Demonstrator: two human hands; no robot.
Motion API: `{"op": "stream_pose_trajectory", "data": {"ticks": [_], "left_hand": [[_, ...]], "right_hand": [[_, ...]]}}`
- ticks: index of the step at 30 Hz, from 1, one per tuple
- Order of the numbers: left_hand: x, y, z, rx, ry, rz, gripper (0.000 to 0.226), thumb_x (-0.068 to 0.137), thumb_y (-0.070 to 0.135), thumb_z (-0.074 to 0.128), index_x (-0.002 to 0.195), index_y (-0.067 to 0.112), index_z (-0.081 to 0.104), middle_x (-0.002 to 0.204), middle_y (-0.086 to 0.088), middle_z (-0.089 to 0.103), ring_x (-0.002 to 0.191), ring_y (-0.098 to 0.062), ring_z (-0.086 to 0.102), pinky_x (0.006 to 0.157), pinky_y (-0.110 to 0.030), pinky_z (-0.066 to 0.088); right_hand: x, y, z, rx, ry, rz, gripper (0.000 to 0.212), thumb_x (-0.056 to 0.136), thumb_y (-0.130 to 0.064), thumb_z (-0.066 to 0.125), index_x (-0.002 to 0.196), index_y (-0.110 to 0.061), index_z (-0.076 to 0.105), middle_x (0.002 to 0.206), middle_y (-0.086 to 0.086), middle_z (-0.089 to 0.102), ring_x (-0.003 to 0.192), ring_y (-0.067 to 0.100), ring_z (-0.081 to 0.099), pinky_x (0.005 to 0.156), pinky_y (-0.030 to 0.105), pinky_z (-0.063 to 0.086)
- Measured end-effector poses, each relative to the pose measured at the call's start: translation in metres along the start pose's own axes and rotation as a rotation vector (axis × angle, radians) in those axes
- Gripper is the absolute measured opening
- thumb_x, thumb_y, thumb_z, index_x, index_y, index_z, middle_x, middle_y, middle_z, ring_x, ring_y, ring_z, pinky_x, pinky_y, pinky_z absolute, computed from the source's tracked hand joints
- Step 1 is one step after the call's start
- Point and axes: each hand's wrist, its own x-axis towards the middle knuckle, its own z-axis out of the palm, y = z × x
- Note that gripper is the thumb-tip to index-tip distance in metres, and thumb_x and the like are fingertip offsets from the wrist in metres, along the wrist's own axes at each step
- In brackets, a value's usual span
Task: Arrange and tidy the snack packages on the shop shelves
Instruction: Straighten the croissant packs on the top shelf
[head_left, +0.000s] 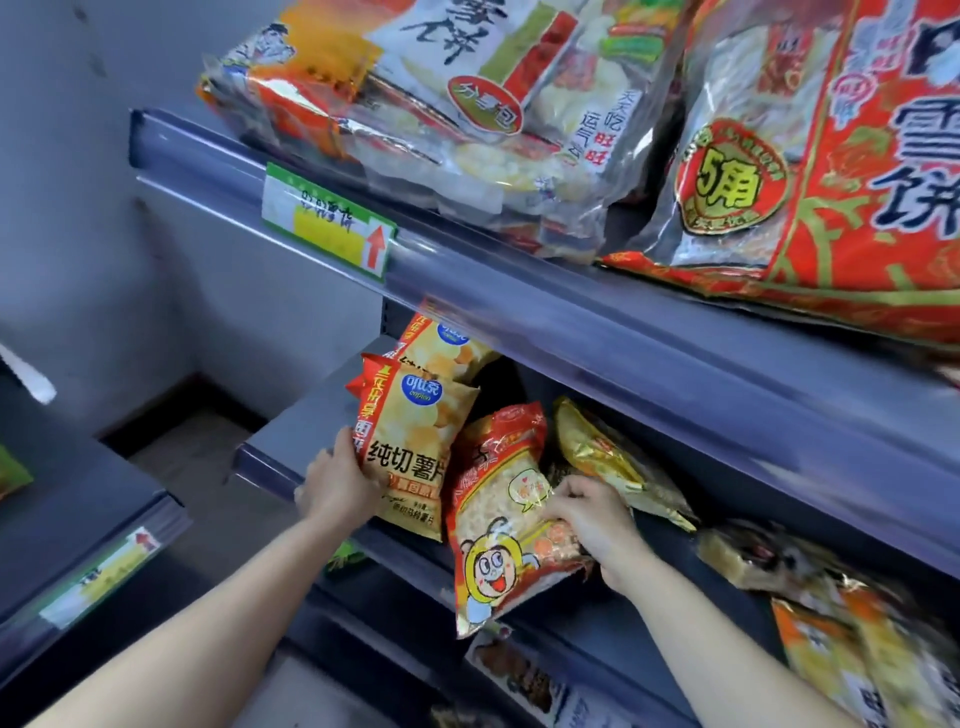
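Note:
On the middle shelf (270, 457) a yellow potato chip bag (410, 441) stands upright, and my left hand (337, 483) grips its lower left edge. A second chip bag of the same kind (447, 348) stands behind it. To the right, a red and clear snack bag with a cartoon face (504, 519) leans over the shelf's front edge. My right hand (589, 514) pinches its right side. A gold foil bag (608, 457) lies just behind that hand.
The upper shelf (519, 301) holds large rice cracker bags (467, 104) and a big red bag (831, 171) overhanging its edge, with a green price tag (327, 218). More packages (831, 623) lie to the right and below. A grey wall and a lower shelf (93, 519) are at left.

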Motion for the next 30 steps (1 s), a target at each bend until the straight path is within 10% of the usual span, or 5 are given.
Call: {"op": "stream_pose_trajectory", "data": {"ticks": [7,10,14,18,30], "left_hand": [[-0.041,0.015,0.011,0.008,0.184,0.08,0.091,0.086,0.047,0.065,0.153,0.019,0.01,0.159,-0.014,0.011,0.148,-0.027,0.006,0.115,-0.054,0.009],[-0.077,0.037,0.021,-0.003,0.228,0.199,0.069,0.089,0.05,0.058,0.146,0.019,0.035,0.151,-0.012,0.03,0.141,-0.028,0.021,0.112,-0.051,0.017],[-0.136,0.063,0.04,-0.172,-0.106,0.255,0.056,0.09,0.058,0.051,0.126,0.017,0.06,0.126,-0.003,0.062,0.116,-0.023,0.055,0.096,-0.037,0.044],[-0.209,0.086,0.051,-0.416,-0.401,0.136,0.035,0.091,0.054,0.054,0.088,0.019,0.059,0.098,-0.001,0.061,0.087,-0.017,0.056,0.074,-0.029,0.045],[-0.335,0.128,0.07,-0.669,-0.468,0.192,0.023,0.08,-0.002,0.073,0.085,0.009,0.054,0.086,-0.009,0.064,0.072,-0.023,0.063,0.059,-0.035,0.053]], "right_hand": [[-0.044,0.011,-0.046,0.184,0.145,-0.051,0.024,0.071,-0.009,0.064,0.052,-0.019,0.052,0.068,0.013,0.06,0.066,0.029,0.059,0.063,0.035,0.043],[-0.066,0.025,-0.067,0.236,0.165,-0.089,0.029,0.078,0.0,0.061,0.057,-0.016,0.051,0.064,0.009,0.061,0.058,0.023,0.061,0.054,0.028,0.043],[-0.101,0.045,-0.09,0.275,0.171,-0.13,0.025,0.082,-0.003,0.061,0.061,-0.013,0.054,0.068,0.013,0.058,0.063,0.025,0.057,0.06,0.034,0.042],[-0.14,0.065,-0.11,0.281,0.188,-0.199,0.02,0.085,-0.008,0.061,0.068,-0.004,0.05,0.071,0.012,0.053,0.068,0.023,0.051,0.065,0.035,0.037],[-0.259,0.11,-0.191,0.242,0.282,-0.251,0.018,0.084,-0.005,0.062,0.07,-0.012,0.053,0.064,0.0,0.048,0.061,0.015,0.044,0.058,0.026,0.034]]}}
